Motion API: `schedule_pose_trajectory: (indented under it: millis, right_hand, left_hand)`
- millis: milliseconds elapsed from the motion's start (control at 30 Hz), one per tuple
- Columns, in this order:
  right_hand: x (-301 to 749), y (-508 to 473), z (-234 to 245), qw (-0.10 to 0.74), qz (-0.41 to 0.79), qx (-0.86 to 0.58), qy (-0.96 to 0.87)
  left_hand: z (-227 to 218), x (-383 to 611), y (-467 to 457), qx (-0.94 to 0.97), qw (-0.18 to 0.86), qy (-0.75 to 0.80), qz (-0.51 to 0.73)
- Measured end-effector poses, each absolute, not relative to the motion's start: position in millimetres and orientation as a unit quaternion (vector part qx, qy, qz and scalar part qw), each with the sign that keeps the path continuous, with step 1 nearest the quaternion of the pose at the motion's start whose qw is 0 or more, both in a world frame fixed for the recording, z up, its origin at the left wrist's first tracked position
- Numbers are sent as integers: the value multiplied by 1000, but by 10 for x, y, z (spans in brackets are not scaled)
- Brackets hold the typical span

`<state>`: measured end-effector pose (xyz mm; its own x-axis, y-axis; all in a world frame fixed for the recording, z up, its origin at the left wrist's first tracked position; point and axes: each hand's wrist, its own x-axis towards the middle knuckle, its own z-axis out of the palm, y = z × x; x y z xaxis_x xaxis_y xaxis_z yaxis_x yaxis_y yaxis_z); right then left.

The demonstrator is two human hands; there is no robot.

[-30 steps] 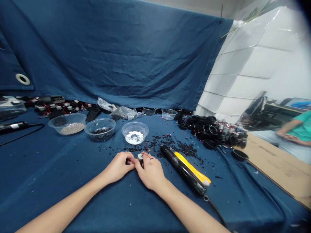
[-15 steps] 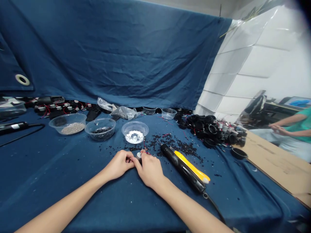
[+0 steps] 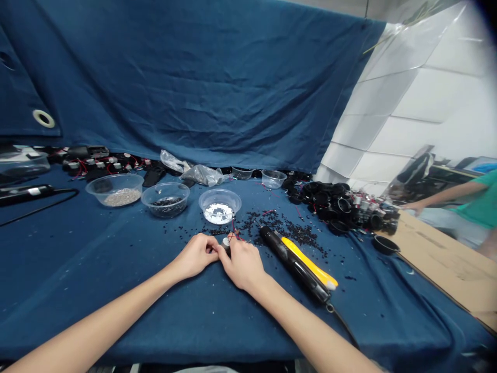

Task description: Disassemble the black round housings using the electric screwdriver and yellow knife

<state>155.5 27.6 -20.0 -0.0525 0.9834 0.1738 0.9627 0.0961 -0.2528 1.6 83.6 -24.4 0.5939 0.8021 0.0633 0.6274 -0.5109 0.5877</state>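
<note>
In the head view my two hands meet over the blue cloth, in front of the tub of white pieces [image 3: 219, 213]. My right hand [image 3: 243, 261] is closed round a small motor [image 3: 226, 242] with a pale round end and thin red and dark wires; most of it is hidden by the fingers. My left hand [image 3: 197, 255] is pinched, its fingertips touching the right thumb beside the motor. What the left fingers hold, if anything, cannot be made out. To the right lie a black electric screwdriver [image 3: 295, 267] and a yellow-handled tool [image 3: 308, 262].
Small black parts [image 3: 298, 230] are scattered behind the screwdriver. Tubs of small silvery parts [image 3: 123, 197] and black parts [image 3: 166, 206] stand at left. Black housings with wired motors [image 3: 341, 204] are piled at right. Beyond the cardboard [image 3: 446, 259] sits a person in green.
The view has shifted slightly, so the table things appear a little higher and further right. My hands keep the same hold on the motor. The other person's arm has reached out toward the cardboard.
</note>
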Motion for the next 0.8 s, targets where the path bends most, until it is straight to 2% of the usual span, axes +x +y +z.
schedule_pose_trajectory:
  millis: [300,533,800]
  right_hand:
    - [1567,285,-184,133,31,-674,-726]
    - [1564,213,-114,117,0,-639,-760]
    - [1558,202,164,32,-36,-612,-789]
  left_hand:
    - [-257,42,848,869,210,430,128]
    - [11,95,558,893,31,423,151]
    - [33,214,513,890,-119,436,66]
